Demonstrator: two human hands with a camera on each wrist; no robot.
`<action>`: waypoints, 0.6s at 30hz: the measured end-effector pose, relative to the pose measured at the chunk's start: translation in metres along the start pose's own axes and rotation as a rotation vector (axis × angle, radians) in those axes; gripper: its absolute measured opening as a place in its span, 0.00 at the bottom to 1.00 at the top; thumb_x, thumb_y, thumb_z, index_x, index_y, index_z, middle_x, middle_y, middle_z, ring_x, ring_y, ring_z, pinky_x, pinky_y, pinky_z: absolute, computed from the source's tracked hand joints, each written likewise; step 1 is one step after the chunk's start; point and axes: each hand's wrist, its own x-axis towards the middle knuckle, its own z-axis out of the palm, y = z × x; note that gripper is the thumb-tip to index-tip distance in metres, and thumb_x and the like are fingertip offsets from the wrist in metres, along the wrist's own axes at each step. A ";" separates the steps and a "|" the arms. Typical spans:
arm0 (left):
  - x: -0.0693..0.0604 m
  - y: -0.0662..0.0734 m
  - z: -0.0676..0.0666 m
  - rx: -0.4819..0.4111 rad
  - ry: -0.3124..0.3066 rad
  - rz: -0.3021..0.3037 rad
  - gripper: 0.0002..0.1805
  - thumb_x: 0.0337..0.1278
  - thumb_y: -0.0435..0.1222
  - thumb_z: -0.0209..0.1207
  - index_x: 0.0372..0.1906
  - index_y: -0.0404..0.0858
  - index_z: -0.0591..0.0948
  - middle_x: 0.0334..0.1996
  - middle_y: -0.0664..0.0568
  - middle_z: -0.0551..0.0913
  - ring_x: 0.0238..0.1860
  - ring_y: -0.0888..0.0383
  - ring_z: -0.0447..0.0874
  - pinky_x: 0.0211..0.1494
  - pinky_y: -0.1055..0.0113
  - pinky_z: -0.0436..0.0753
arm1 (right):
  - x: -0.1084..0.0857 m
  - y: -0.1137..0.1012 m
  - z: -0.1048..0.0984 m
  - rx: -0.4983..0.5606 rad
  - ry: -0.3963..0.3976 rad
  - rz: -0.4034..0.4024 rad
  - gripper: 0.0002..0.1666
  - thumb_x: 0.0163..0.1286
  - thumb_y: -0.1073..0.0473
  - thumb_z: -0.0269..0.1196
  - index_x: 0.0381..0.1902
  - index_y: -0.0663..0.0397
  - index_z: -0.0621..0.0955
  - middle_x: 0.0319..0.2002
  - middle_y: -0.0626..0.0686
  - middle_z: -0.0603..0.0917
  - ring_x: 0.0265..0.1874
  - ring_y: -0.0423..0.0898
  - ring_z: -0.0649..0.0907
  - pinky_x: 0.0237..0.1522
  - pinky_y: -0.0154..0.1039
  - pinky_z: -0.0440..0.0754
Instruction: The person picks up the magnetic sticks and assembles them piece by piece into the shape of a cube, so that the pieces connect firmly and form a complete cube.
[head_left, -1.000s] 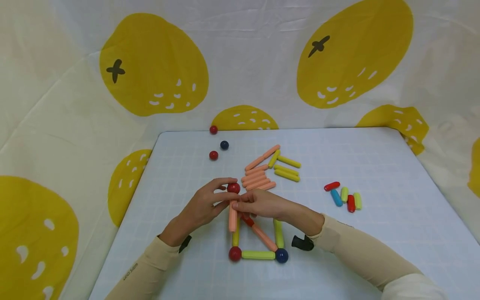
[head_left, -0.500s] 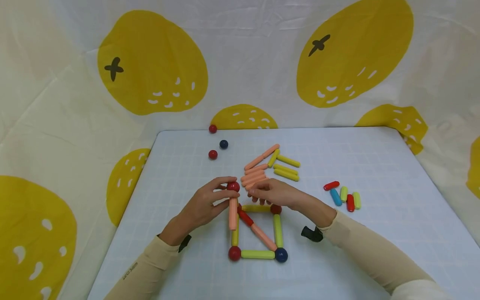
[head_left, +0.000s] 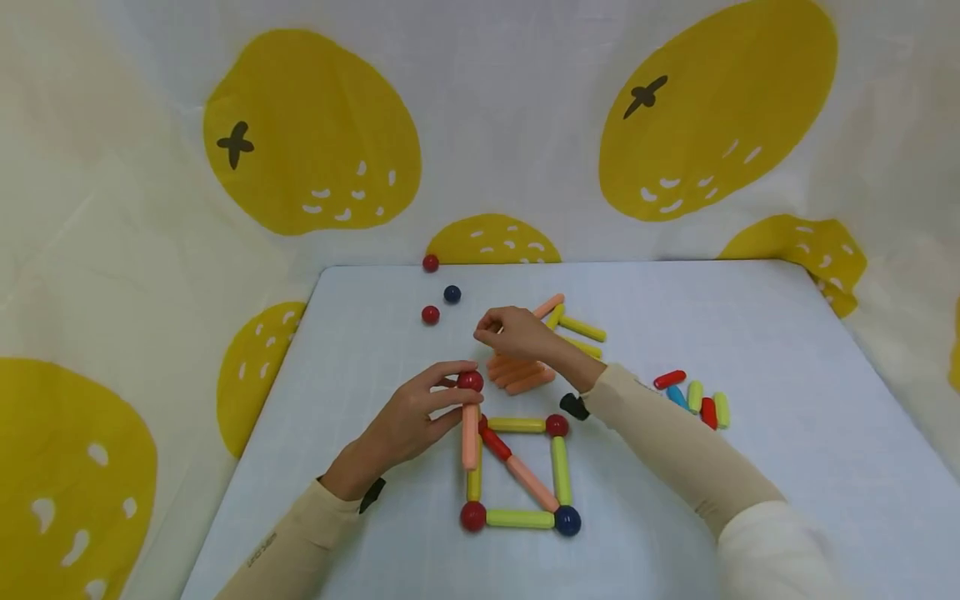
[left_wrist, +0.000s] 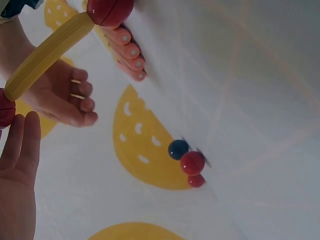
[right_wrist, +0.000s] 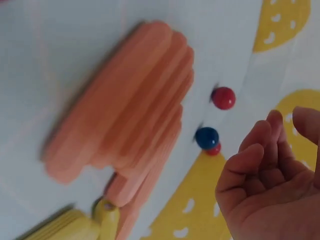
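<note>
My left hand [head_left: 412, 412] holds a red ball [head_left: 470, 381] between its fingers, raised over the far left corner of a square frame. From that ball a peach magnetic stick [head_left: 470, 437] points toward me. In the left wrist view a yellow stick [left_wrist: 50, 55] runs from the held ball to a lower red ball [left_wrist: 111, 10]. The flat frame has yellow and light green sticks [head_left: 519, 519], corner balls and a red-and-peach diagonal [head_left: 532, 482]. Over the pile of peach sticks [right_wrist: 125, 100], my right hand [head_left: 517, 331] hovers with loosely curled fingers, holding nothing.
Beyond the hands lie two red balls [head_left: 431, 315] and a dark blue ball [head_left: 452, 294]. Yellow sticks [head_left: 583, 328] rest behind the right forearm. Several short red, blue and green sticks [head_left: 708, 412] lie at the right. A fruit-print cloth [head_left: 510, 125] hangs at the table's far edge.
My right hand has left the peach stick beside the held ball and moved away from me, over the peach pile. My left hand keeps its hold on the red ball.
</note>
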 end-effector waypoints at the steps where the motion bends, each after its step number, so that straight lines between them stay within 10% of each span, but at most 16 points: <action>1: 0.000 0.000 0.000 -0.002 0.000 0.006 0.19 0.50 0.27 0.74 0.49 0.44 0.89 0.62 0.45 0.79 0.57 0.52 0.84 0.53 0.62 0.88 | 0.008 -0.002 0.003 -0.023 0.012 0.002 0.16 0.77 0.46 0.59 0.50 0.49 0.83 0.44 0.52 0.86 0.39 0.46 0.80 0.43 0.38 0.80; 9: 0.000 -0.005 -0.001 -0.003 0.027 0.048 0.20 0.49 0.27 0.74 0.49 0.44 0.88 0.60 0.45 0.79 0.56 0.52 0.83 0.54 0.64 0.87 | 0.069 -0.023 0.028 -0.312 0.052 -0.072 0.22 0.76 0.51 0.61 0.63 0.52 0.79 0.57 0.54 0.82 0.53 0.49 0.81 0.59 0.44 0.81; 18: -0.004 -0.003 -0.002 -0.035 0.027 0.057 0.19 0.52 0.28 0.73 0.49 0.45 0.88 0.61 0.45 0.79 0.59 0.52 0.81 0.56 0.63 0.86 | 0.100 -0.037 0.043 -0.568 -0.135 -0.121 0.29 0.82 0.55 0.52 0.78 0.40 0.66 0.75 0.52 0.68 0.71 0.49 0.74 0.72 0.48 0.73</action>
